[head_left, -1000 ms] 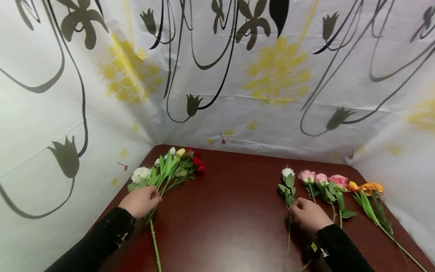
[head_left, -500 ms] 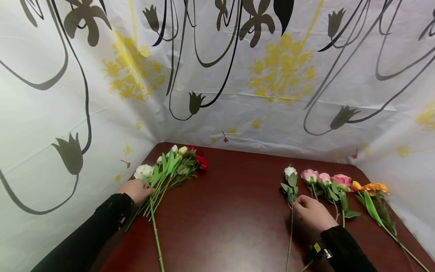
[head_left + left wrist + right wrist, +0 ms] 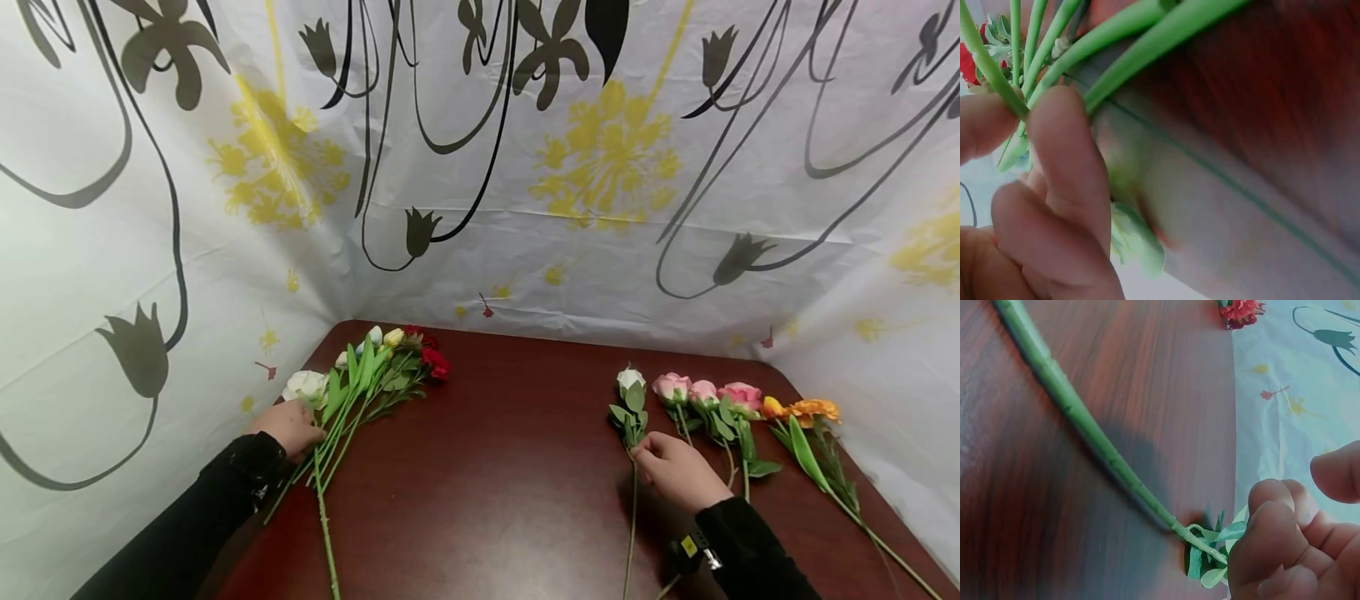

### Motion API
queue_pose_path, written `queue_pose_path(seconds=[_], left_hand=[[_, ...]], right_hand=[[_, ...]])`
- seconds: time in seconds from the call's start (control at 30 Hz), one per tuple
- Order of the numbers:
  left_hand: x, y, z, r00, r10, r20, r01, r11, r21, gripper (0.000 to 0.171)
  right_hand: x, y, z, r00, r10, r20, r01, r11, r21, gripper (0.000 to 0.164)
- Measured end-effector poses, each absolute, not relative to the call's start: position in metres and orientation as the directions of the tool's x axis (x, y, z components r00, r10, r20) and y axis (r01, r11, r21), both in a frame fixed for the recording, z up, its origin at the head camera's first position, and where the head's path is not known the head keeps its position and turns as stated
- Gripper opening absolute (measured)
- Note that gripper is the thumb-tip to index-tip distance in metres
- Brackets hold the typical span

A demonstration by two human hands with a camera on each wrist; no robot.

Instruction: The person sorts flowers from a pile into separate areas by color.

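Note:
My left hand [image 3: 287,427] is at the left bundle, just below a large white flower [image 3: 305,387]. In the left wrist view its thumb and forefinger pinch a green stem [image 3: 988,69], which looks like that white flower's. Several more stems [image 3: 1129,37] run close by. Beside them lie pale and yellow tulips [image 3: 393,337] and red flowers [image 3: 435,363]. My right hand [image 3: 678,471] is at the stem of a white rose [image 3: 632,382]. Its fingers are loosely bent, and the thumb stays apart from them. The rose stem [image 3: 1094,434] passes behind the fingers, where contact is hidden.
Right of the white rose lie pink roses [image 3: 738,396], then orange flowers [image 3: 813,410] with long stems. All rest on a dark red-brown table [image 3: 517,467]. A patterned white cloth [image 3: 480,275] hangs along the back and sides.
My left hand has moved left from the bundled stems to the white flower's stem, and that stem's lower end has shifted slightly left. My right hand stays by the white rose.

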State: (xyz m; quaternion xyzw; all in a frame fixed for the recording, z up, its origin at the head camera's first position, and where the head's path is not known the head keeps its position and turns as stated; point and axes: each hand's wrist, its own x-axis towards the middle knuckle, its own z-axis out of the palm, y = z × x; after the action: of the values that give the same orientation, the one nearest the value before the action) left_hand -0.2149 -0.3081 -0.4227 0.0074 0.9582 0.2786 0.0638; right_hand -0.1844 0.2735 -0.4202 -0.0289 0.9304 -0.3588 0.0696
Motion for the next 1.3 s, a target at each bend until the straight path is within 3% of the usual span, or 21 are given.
queue_pose_path(seconds=[0.17,0.43,0.87,1.03,1.3], left_hand=[[-0.216,-0.311,-0.418,-0.989,0.108,-0.098,0.027,0.796,0.604,0.046],[-0.212,-0.303,-0.387,-0.986,0.162,-0.049,0.081,0.706,0.704,0.018],[-0.215,-0.244,-0.351,-0.95,0.313,-0.011,0.128,0.42,0.898,0.021],[-0.218,-0.213,-0.347,-0.943,0.332,-0.01,0.089,0.283,0.955,0.019],[-0.219,-0.158,-0.348,-0.938,0.344,0.044,0.088,0.115,0.989,0.016]], right_hand=[[-0.183,0.274,-0.42,-0.986,-0.11,-0.122,0.004,0.729,-0.684,0.024],[-0.18,0.275,-0.416,-0.987,-0.117,-0.106,-0.01,0.715,-0.7,0.024],[-0.178,0.247,-0.399,-0.977,-0.202,-0.073,-0.09,0.693,-0.716,0.026],[-0.169,0.221,-0.381,-0.951,-0.305,-0.051,-0.168,0.646,-0.745,0.028],[-0.148,0.167,-0.354,-0.847,-0.531,-0.009,-0.308,0.506,-0.805,0.033]])
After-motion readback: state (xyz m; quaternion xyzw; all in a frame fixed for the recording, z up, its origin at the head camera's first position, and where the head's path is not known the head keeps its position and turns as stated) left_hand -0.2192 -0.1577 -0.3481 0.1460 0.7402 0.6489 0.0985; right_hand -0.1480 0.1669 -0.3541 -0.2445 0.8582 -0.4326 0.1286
